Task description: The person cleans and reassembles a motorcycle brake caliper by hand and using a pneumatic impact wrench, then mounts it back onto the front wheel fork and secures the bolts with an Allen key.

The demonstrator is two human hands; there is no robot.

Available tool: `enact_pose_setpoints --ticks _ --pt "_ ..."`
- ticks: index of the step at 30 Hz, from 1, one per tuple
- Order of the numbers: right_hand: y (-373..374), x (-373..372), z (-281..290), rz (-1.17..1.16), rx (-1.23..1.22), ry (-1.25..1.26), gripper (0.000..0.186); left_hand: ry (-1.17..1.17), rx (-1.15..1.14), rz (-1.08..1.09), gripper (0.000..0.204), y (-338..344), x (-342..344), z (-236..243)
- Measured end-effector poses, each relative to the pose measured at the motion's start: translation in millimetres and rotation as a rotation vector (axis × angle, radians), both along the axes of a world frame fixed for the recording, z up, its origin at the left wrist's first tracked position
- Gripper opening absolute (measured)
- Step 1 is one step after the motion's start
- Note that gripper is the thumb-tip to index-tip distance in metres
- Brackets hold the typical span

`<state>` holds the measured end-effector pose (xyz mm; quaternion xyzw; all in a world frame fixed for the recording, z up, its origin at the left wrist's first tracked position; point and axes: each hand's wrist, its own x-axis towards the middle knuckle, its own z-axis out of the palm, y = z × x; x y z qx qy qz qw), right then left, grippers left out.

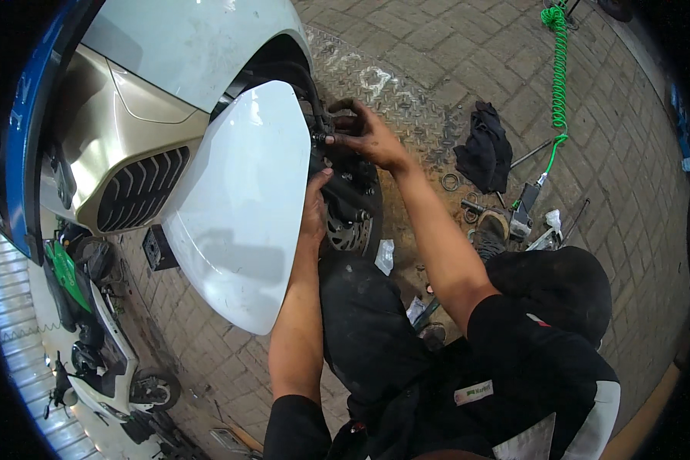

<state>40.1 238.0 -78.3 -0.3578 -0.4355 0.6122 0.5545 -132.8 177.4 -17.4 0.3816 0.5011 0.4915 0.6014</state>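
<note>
In the head view, a white curved panel (238,207) hangs beside the gold-and-white scooter front (146,69). Just right of the panel is the dark fork assembly (349,188), with bolts, above a brake disc (345,238). My right hand (364,138) is closed on that assembly's upper part, index finger curled over it and thumb at a bolt. My left hand (317,201) reaches up along the panel's right edge, thumb raised against the assembly below my right hand; its other fingers are mostly behind the panel, and what they hold is hidden.
A checkered metal plate (406,100) lies on brick paving (629,230). Right of my arm are a black cloth (483,153), rings (450,182), tools (521,218) and a green coiled hose (559,84). Another scooter (92,330) and a black box (158,247) are at left.
</note>
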Motion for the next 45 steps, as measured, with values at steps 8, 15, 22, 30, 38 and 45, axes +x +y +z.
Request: enact_pose_setpoints --ticks 8,15,22,30,38,45 --pt "-8 -12 1 0.014 0.026 0.172 0.076 -0.226 0.015 -0.074 0.051 9 -19 -2" --pt "-9 -15 -2 0.122 -0.145 0.038 0.067 -0.252 0.052 -0.074 0.058 7 -8 11" --pt "3 -23 24 0.07 0.029 -0.267 0.093 -0.209 -0.043 0.001 0.037 9 -30 -21" --pt "18 -32 13 0.055 0.038 -0.024 0.067 -0.01 -0.009 0.075 0.043 9 -16 -7" --pt "17 -47 25 -0.413 0.396 -0.364 0.059 -0.114 0.108 0.063 0.017 21 -52 -65" --pt "24 -13 18 0.065 -0.116 0.269 0.054 -0.038 0.154 0.103 0.014 20 -26 -65"
